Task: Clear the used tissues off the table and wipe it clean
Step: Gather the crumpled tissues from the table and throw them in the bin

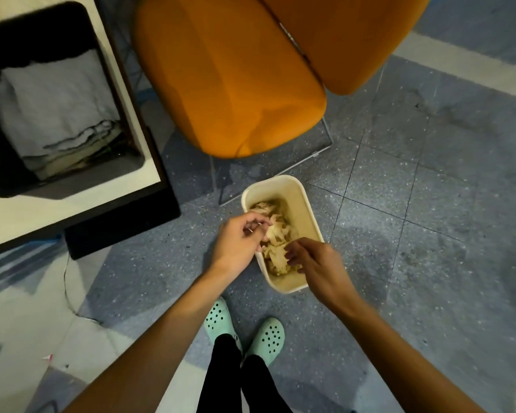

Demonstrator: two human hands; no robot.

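Observation:
A cream rectangular bin (306,213) stands on the floor in front of my feet. Crumpled used tissues (276,234) lie inside it. My left hand (239,239) hovers over the bin's left rim with fingers loosely spread and nothing in them. My right hand (313,263) hangs over the bin's near end, fingers curled downward above the tissues; nothing is visibly gripped. The white table (81,201) fills the upper left, with a black box (18,180) of folded grey cloths (57,105) on it.
An orange chair (230,76) on a thin metal frame stands just behind the bin. The table's dark base (122,228) sits left of my left hand. A thin cable (69,296) trails across the floor. My feet in mint clogs (245,329) are below the bin.

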